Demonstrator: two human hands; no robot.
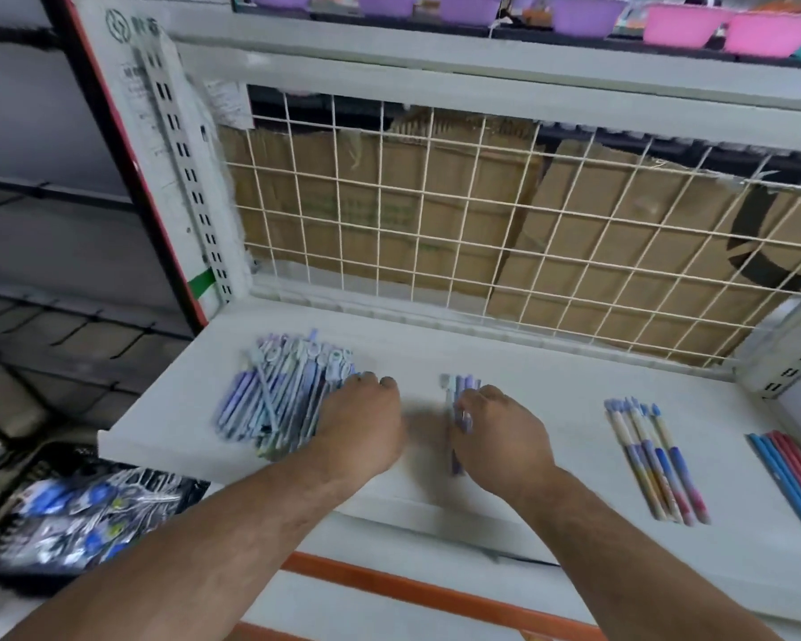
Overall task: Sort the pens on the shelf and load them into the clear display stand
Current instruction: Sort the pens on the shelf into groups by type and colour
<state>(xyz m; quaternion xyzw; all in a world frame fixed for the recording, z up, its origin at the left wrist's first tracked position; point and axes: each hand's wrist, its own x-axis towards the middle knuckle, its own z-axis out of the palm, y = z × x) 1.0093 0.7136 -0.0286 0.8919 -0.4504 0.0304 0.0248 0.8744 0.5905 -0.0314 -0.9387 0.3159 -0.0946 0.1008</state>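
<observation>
While both forearms reach in over the front lip of the shelf (pixel 551 363), the right hand (pixel 500 432) curls its fingers round a small purple bunch (pixel 463 386), whose pens run front to back, far ends poking out beyond the knuckles. Just to its left, the left hand (pixel 361 423) lies on the right edge of the mixed pile (pixel 274 395), fingers bent down; whether it pinches a pen I cannot tell. That pile spreads leftward from the bunch, its pens mostly front to back but slanted and crossed, so the left hand is the nearer one for the next pick, I'd judge. Off to the right lie patterned pens (pixel 657 460) and, beyond them, blue and pink pens (pixel 791 474), each row lined up roughly front to back. Behind everything stands the wire grid (pixel 435 215).
</observation>
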